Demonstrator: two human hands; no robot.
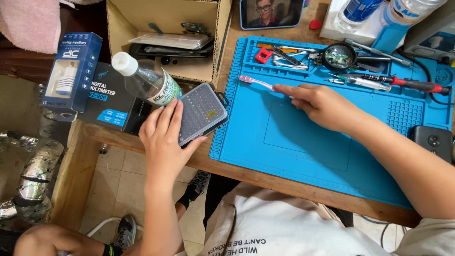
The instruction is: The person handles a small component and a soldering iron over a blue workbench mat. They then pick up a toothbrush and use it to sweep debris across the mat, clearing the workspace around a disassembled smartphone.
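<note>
Left hand: the left hand is lying flat, fingers spread, on top of a clear plastic bit case; it is pressing down on the lid rather than pinching it.
Bit case: it is sitting at the front left corner of the wooden desk, just beside the left edge of the blue work mat, tilted against that edge.
Right hand: the right hand is resting on the mat's upper middle, fingers pressed together and pinching the handle of a pink toothbrush.
Toothbrush: its head is pointing toward the mat's left edge, lying low over the mat just below the tray strip; whether it is touching the mat I cannot tell.
Bottle: a clear bottle with a white cap is leaning just behind the left hand's fingers, over a dark multimeter box.
Left edge: a blue and white carton is standing by the desk's left edge.
Back edge: an open cardboard box is sitting behind the bit case.
Mat's back strip: a round magnifier and a red-handled screwdriver are lying among small tools.
Right edge: a black device is sitting off the mat's right side.
</note>
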